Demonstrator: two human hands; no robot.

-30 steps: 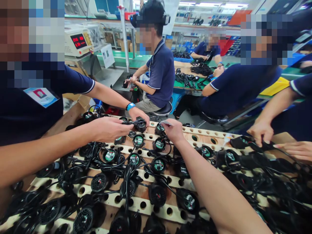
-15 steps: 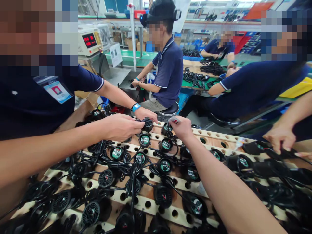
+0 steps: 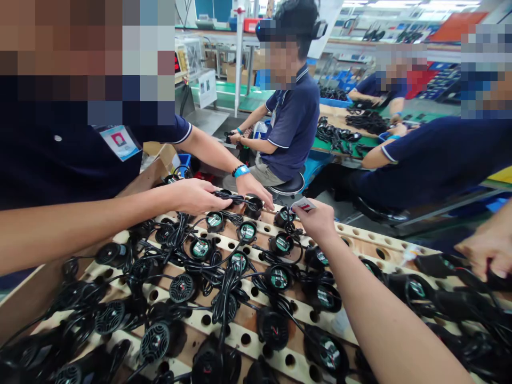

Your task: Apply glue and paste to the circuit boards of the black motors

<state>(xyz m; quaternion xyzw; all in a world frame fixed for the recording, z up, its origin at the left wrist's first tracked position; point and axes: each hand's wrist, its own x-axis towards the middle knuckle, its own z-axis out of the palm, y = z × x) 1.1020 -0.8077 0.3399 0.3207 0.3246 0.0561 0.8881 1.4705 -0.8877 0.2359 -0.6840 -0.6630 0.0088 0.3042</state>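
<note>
My left hand (image 3: pixel 196 196) reaches to the far side of the rack, its fingers closed on a coiled black cable (image 3: pixel 231 198). The cable lies beside a round black housing (image 3: pixel 253 207). My right hand (image 3: pixel 320 220) pinches a small whitish piece with red marks (image 3: pixel 303 205), like a folded label or packet; its exact kind is unclear. Just left of that hand is another black housing (image 3: pixel 284 216). Between my arms stand open housings with green circuit boards (image 3: pixel 247 231). A co-worker's hand (image 3: pixel 256 189) with a blue wristband hovers by the far housing.
A wooden rack with drilled slats (image 3: pixel 244 338) carries several black speaker-like units (image 3: pixel 155 341) and tangled cables (image 3: pixel 226 288). A white-tipped bottle (image 3: pixel 410 255) stands at the right. Another person's hand (image 3: pixel 490 248) works at the right edge. Seated co-workers (image 3: pixel 292 117) are beyond.
The view has shifted, so the rack sits slightly further right. My left hand has drawn back leftward from the far housing, exposing the cable. My right hand still pinches the whitish piece.
</note>
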